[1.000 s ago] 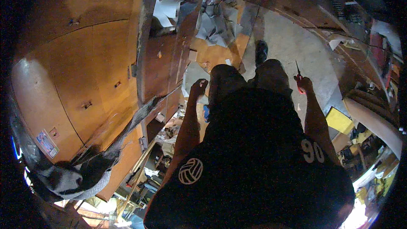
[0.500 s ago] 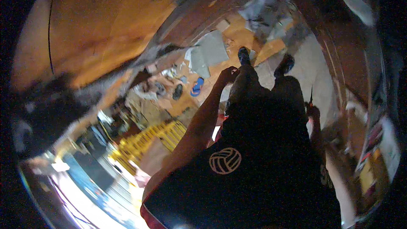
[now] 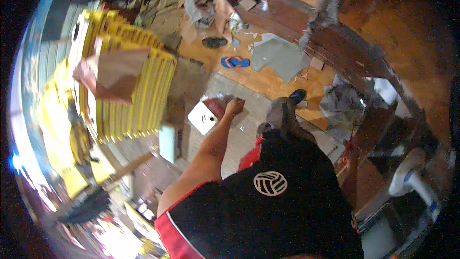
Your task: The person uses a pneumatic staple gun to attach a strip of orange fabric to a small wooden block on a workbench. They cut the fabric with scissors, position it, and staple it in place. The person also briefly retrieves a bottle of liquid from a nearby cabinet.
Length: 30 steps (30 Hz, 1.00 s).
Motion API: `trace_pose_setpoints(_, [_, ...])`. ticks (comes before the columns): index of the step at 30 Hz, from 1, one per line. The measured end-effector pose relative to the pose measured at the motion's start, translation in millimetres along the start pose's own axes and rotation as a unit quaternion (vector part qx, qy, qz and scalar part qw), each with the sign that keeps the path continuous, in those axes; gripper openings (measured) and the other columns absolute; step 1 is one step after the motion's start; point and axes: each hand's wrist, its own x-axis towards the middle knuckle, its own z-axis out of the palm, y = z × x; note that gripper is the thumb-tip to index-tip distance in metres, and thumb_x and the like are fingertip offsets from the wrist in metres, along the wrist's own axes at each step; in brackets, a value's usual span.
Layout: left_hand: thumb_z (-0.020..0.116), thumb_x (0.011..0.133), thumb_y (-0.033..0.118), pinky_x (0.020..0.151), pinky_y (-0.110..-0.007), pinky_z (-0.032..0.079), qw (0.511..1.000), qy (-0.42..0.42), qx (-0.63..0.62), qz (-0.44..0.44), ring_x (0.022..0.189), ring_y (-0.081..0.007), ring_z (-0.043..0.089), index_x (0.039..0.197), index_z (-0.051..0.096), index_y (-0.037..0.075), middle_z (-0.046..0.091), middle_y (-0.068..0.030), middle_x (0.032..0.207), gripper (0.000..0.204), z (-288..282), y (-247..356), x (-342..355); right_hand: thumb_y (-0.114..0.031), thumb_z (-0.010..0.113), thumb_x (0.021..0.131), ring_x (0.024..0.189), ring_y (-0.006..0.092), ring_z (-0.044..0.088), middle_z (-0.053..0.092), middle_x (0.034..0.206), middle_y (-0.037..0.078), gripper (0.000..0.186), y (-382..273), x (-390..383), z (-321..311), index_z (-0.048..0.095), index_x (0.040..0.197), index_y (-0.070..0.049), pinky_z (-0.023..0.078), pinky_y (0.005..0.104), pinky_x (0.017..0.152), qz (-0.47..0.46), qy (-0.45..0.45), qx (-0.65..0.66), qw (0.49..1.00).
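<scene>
The right hand (image 3: pixel 350 153) is gripping a slender, dark-bladed tool with a red handle (image 3: pixel 348 147), which is pointing away at the person's right side. The left hand (image 3: pixel 235 107) is hanging ahead, its fingers seemingly curling loosely; I cannot tell whether it is holding anything. A square white panel (image 3: pixel 200 115) is showing beside its forearm. Farther off, a blue flip-flop with orange straps (image 3: pixel 235 62) is lying near a flat grey sheet (image 3: pixel 281 57).
</scene>
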Motion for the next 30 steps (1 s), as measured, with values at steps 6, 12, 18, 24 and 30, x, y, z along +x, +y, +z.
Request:
trace_pose_setpoints(6, [0.065, 0.078, 0.025, 0.073, -0.043, 0.052, 0.979, -0.179, -0.041, -0.086, 0.087, -0.028, 0.066, 0.11, 0.066, 0.009, 0.069, -0.0147, 0.097, 0.036, 39, -73, -195, -0.048, 0.059, 0.088, 0.062, 0.0224, 0.06, 0.066, 0.084, 0.008, 0.044, -127, 34, -13, 0.068, 0.105, -0.008, 0.048, 0.0381, 0.055, -0.05, -0.032, 0.082, 0.995])
trace_pose_setpoints(12, [0.059, 0.088, 0.037, 0.082, -0.046, 0.052, 0.964, -0.177, -0.041, -0.193, 0.092, -0.0392, 0.066, 0.103, 0.068, -0.001, 0.068, -0.0228, 0.101, 0.042, -7, -94, -221, -0.048, 0.06, 0.088, 0.064, 0.0233, 0.06, 0.066, 0.084, 0.008, 0.045, -208, -43, 87, 0.067, 0.103, -0.007, 0.048, 0.0386, 0.058, -0.207, -0.062, -0.041, 0.975])
trace_pose_setpoints(18, [0.06, 0.087, 0.041, 0.088, -0.044, 0.05, 0.964, 0.052, -0.171, -0.197, 0.098, -0.0375, 0.066, 0.105, 0.069, 0.002, 0.068, -0.0235, 0.102, 0.045, -85, -117, -128, -0.048, 0.061, 0.088, 0.065, 0.0241, 0.06, 0.067, 0.083, 0.009, 0.046, -250, -98, 134, 0.067, 0.102, -0.005, 0.048, 0.0392, 0.061, -0.201, -0.115, -0.174, 0.957])
trace_pose_setpoints(24, [0.061, 0.086, 0.04, 0.088, -0.042, 0.049, 0.951, 0.034, -0.249, -0.179, 0.099, -0.036, 0.065, 0.107, 0.069, 0.004, 0.069, -0.0216, 0.1, 0.043, -152, -182, -54, -0.049, 0.062, 0.088, 0.067, 0.025, 0.061, 0.068, 0.083, 0.01, 0.047, -351, -97, 137, 0.067, 0.101, -0.003, 0.048, 0.0398, 0.063, -0.161, -0.102, -0.249, 0.95])
trace_pose_setpoints(30, [0.052, 0.09, 0.045, 0.088, -0.046, 0.049, 0.967, 0.023, -0.157, -0.201, 0.1, -0.0393, 0.064, 0.1, 0.07, 0.001, 0.067, -0.0245, 0.102, 0.048, -244, -279, -32, -0.049, 0.063, 0.088, 0.068, 0.0258, 0.061, 0.069, 0.082, 0.01, 0.049, -547, -108, 134, 0.067, 0.099, -0.002, 0.048, 0.0404, 0.066, -0.105, -0.058, -0.259, 0.959])
